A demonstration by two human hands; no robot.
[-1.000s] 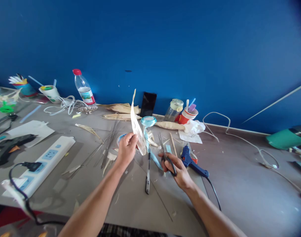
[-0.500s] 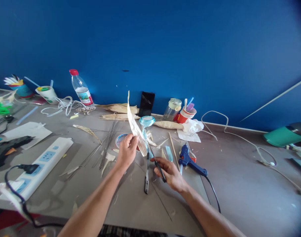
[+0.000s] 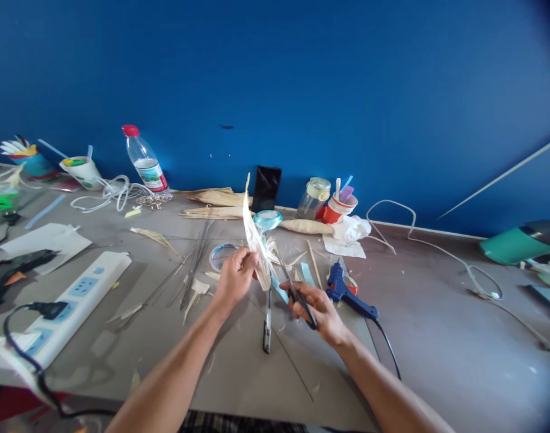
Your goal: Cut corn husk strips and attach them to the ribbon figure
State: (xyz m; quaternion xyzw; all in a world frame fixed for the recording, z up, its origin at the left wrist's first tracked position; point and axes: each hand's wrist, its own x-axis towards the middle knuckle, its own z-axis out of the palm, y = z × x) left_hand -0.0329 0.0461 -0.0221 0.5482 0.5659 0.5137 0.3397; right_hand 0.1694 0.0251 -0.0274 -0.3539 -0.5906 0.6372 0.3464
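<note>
My left hand point(image 3: 236, 273) pinches a pale dried corn husk point(image 3: 253, 237), which stands up with its narrow tip at the top. In my right hand point(image 3: 318, 307) are black-handled scissors point(image 3: 304, 308), their blades pointing up and away beside the husk's lower right edge. Whether the blades touch the husk I cannot tell. Below the husk a craft knife point(image 3: 267, 331) lies on the table. A light blue strip point(image 3: 280, 291) shows between the husk and my right hand. Just behind the husk stands a small light-blue round-topped object point(image 3: 268, 220), its lower part partly hidden.
A blue glue gun point(image 3: 347, 291) lies right of my right hand. Thin wires point(image 3: 196, 264) and a tape roll point(image 3: 221, 257) lie left of the husk. A white power strip point(image 3: 83, 294) is at left. Behind stand a bottle point(image 3: 146, 165), a phone point(image 3: 266, 187) and a red cup point(image 3: 339, 208).
The husk and my left hand have shifted slightly right. My right hand has moved a little right with the scissors, whose blades now tilt more to the left.
</note>
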